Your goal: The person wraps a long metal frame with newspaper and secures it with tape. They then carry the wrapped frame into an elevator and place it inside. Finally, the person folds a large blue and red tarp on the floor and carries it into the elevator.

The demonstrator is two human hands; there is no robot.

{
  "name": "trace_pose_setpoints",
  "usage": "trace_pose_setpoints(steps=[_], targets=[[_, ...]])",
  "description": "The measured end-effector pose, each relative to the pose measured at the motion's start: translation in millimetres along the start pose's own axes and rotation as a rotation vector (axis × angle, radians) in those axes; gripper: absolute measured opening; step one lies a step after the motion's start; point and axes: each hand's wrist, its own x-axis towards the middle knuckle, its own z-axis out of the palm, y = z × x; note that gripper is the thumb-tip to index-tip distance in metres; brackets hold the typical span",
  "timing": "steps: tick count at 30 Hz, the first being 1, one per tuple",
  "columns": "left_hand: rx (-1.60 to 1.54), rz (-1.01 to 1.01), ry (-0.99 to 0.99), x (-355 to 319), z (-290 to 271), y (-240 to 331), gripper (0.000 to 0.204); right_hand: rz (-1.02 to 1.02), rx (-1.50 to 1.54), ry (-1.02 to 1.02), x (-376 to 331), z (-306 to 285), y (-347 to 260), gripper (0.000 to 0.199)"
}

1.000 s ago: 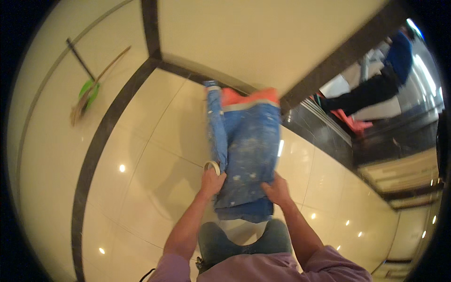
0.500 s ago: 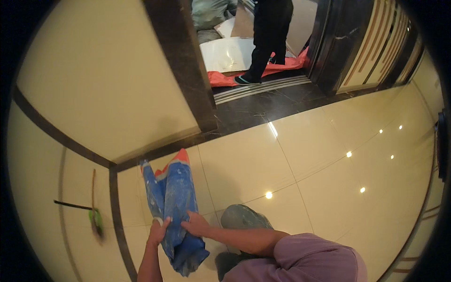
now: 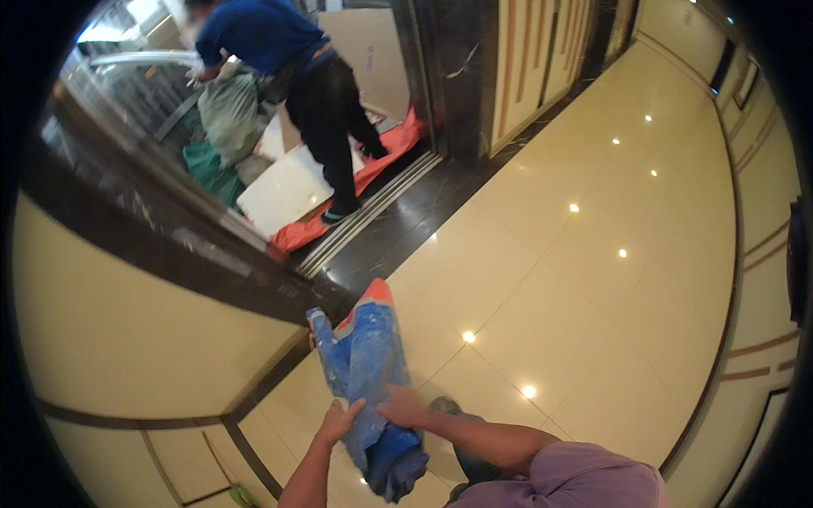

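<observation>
A bundled blue tarp [image 3: 366,360] with red edges and whitish dusty marks hangs in front of me. My left hand [image 3: 341,421] grips its left side, thumb over the top and the other fingers partly hidden. My right hand [image 3: 401,407] is closed on the right side of the same tarp, its fingertips lost in the folds. The lower end bunches up dark blue below my hands. The far end, red inside, points at the doorway's stone edge.
Through the doorway a co-worker [image 3: 279,42] in a blue top bends over a stuffed greenish sack [image 3: 230,118]. White boards [image 3: 288,190] lie there on a red sheet [image 3: 385,165]. A metal threshold track [image 3: 368,216] crosses the opening. Shiny tiles [image 3: 542,296] stretch right; a broom-like tool [image 3: 241,495] stands lower left.
My view has turned toward the doorway, showing more of the co-worker and sack. The tarp, still in both hands, now points at the doorway's edge. My grip looks the same.
</observation>
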Motion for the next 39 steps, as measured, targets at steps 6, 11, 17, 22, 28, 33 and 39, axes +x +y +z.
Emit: trace_pose_setpoints(steps=[6,11,17,22,28,33,39], targets=[[-0.049,0.265,-0.015,22,-26,206,0.072,-0.038,-0.248,0.12,27,-230,-106,0.062],[-0.392,0.517,-0.107,76,-45,319,0.052,-0.094,-0.375,0.073,75,-379,-198,0.066],[-0.322,0.617,-0.125,187,-98,451,0.056,-0.081,-0.435,0.08,191,-512,-248,0.069],[-0.39,0.646,-0.158,300,-158,548,0.062,-0.107,-0.527,0.019,346,-617,-292,0.049],[-0.486,0.471,-0.291,397,-203,642,0.069,0.017,-0.517,-0.031,477,-694,-311,0.043],[-0.53,0.453,-0.288,490,-224,698,0.073,0.052,-0.507,-0.088,570,-746,-324,0.049],[-0.564,0.296,-0.311,583,-239,766,0.07,-0.021,-0.565,-0.165,689,-811,-301,0.047]])
